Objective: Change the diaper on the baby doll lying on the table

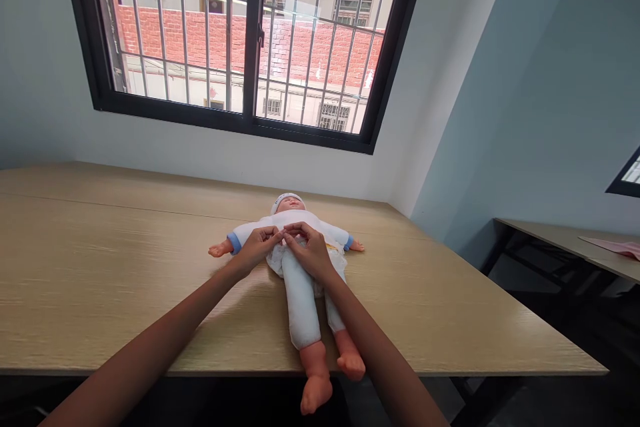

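A baby doll lies on its back, arms spread, feet hanging past the near edge of the table. It wears a white top with blue cuffs, a white cap and white legwear. Around its hips is a white diaper with a yellow strip at the right side. My left hand is closed in a pinch at the diaper's front waist. Against it, my right hand pinches at the same spot, fingers curled over the doll's belly. The exact bit between my fingertips is hidden.
The light wooden table runs under the doll up to the wall. Above it is a dark-framed window with metal bars. A second table stands at the right with a pink cloth on it.
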Tool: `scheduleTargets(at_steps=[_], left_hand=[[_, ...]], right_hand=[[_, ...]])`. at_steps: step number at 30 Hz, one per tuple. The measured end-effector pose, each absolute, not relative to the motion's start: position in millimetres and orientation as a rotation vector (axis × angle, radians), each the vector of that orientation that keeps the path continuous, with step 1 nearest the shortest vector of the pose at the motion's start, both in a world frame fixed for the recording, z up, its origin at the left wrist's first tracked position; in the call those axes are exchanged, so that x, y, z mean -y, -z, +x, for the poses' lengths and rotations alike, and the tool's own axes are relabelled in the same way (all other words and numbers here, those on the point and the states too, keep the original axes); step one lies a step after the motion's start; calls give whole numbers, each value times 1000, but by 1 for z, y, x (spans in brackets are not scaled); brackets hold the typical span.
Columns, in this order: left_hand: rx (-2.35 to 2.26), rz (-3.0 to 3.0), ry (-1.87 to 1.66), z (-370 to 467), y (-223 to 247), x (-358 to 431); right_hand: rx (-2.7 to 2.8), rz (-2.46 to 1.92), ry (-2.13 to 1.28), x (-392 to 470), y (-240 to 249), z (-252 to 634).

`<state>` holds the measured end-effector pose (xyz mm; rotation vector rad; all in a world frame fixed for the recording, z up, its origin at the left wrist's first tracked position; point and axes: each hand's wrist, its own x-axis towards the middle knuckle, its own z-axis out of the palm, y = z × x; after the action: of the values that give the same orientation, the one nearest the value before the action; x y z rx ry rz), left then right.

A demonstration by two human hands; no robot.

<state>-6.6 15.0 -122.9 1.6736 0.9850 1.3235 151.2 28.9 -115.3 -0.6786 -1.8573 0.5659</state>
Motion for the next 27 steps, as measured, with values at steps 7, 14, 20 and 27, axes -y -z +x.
scheduleTargets(at_steps=[7,14,20,27], left_hand=[[-1019,1697,-1310,-8,126,-17],[-1026,1709,-1306,-6,124,-15],[-1029,1722,-1342,-5,121,-14],[-1049,1761,-1356,-5,121,-14]], right_hand=[[1835,-667,-582,-29,116,152],[1821,-685,-561,-28,114,152],[1817,-667,-600,-29,116,151],[1809,-703,-599,-28,114,152]])
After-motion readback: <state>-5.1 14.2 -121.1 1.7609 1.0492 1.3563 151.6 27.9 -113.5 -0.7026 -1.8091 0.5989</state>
